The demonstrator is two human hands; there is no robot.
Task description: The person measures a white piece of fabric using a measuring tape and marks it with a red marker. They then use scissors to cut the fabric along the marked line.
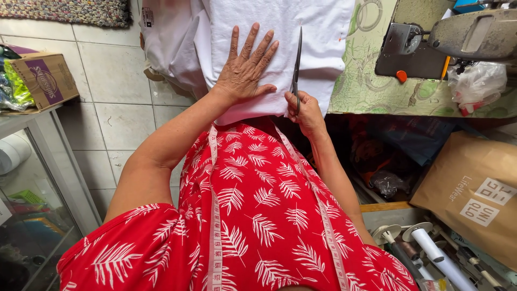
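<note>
A sheet of white fabric (280, 27) lies spread in front of me and hangs over the near edge. My left hand (246, 67) presses flat on it, fingers spread. My right hand (305, 111) grips the handles of dark metal scissors (296, 64), whose blades point away from me along the fabric just right of my left hand. A pink measuring tape (215, 215) hangs around my neck over my red leaf-patterned dress.
A sewing machine (447, 43) stands at the upper right on a green patterned table cover (366, 86). A brown paper bag (474, 194) and rolls (436, 253) lie lower right. A cardboard box (46, 78) sits on a glass cabinet (32, 178) at left. Tiled floor (118, 102) shows between.
</note>
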